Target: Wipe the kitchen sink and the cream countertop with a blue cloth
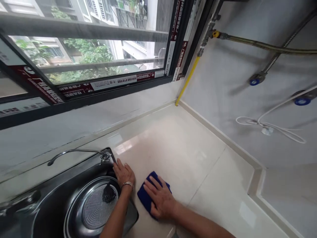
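My left hand [124, 173], with a bracelet at the wrist, rests on the right rim of the dark sink [74, 167], close to the base of the faucet [105, 156]. Its fingers lie flat and slightly apart, and nothing shows in them. To its right, my right hand [160, 198] presses a folded blue cloth [144, 195] against the pale countertop [178, 152]. The fingers of that hand are spread over the cloth, whose edges stick out on the left and at the top. A round metal pan with a textured centre [95, 206] sits in the sink.
A raised lip [205, 125] runs along the countertop's back and right edges. A yellow pipe [187, 81] rises at the corner beside the window [99, 59]. A looped white cable [267, 125] and blue-ringed valves [254, 80] are on the right wall.
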`<action>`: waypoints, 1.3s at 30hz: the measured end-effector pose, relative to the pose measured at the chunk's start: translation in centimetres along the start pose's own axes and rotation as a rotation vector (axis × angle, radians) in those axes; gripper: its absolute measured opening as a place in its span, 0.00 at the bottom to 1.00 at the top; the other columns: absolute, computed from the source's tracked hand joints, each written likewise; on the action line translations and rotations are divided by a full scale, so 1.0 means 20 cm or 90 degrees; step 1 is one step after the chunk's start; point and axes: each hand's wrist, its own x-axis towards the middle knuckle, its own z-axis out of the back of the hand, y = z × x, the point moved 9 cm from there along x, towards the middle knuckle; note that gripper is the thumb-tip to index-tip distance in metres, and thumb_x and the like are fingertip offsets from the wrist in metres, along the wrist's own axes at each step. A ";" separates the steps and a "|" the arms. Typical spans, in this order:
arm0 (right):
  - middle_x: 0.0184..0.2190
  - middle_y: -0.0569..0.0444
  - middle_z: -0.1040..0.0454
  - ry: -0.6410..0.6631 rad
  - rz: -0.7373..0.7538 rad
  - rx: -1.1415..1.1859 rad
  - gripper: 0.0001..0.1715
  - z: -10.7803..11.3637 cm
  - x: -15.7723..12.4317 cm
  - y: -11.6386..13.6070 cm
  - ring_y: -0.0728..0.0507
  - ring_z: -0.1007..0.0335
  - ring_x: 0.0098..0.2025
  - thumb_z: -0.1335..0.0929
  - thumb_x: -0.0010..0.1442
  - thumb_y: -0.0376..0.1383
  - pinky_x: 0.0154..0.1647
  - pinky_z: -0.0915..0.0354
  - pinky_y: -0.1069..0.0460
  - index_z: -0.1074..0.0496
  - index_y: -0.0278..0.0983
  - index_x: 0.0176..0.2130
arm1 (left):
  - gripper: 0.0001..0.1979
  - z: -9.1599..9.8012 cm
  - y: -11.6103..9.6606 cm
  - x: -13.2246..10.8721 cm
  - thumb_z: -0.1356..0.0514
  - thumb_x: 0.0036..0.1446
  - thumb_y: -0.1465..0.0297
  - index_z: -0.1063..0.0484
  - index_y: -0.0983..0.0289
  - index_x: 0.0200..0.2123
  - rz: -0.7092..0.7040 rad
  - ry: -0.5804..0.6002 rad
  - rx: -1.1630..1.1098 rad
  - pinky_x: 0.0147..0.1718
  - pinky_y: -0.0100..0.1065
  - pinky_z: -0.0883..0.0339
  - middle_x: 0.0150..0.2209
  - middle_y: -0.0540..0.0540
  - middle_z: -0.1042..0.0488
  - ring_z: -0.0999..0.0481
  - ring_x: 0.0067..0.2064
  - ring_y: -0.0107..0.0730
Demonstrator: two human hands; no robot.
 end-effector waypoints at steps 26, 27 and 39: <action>0.73 0.40 0.48 -0.229 -0.463 -0.251 0.41 0.46 0.09 -0.96 0.31 0.60 0.74 0.40 0.63 0.40 0.70 0.55 0.33 0.45 0.28 0.71 | 0.30 -0.03 0.00 -0.02 0.57 0.70 0.67 0.49 0.75 0.71 0.003 0.019 0.062 0.71 0.48 0.54 0.71 0.72 0.51 0.52 0.73 0.54; 0.73 0.41 0.49 -0.214 -0.410 -0.231 0.42 0.41 0.16 -0.84 0.32 0.60 0.74 0.39 0.62 0.39 0.71 0.57 0.34 0.45 0.29 0.71 | 0.30 -0.03 0.00 -0.02 0.57 0.70 0.66 0.49 0.75 0.71 0.003 0.018 0.061 0.71 0.48 0.54 0.71 0.72 0.51 0.52 0.73 0.55; 0.75 0.45 0.53 -0.109 -0.089 -0.120 0.53 0.06 -0.39 -0.03 0.34 0.62 0.76 0.36 0.52 0.34 0.73 0.58 0.33 0.51 0.33 0.74 | 0.30 0.00 -0.03 -0.01 0.55 0.69 0.68 0.46 0.75 0.70 0.005 0.003 0.039 0.69 0.54 0.50 0.69 0.76 0.49 0.50 0.72 0.59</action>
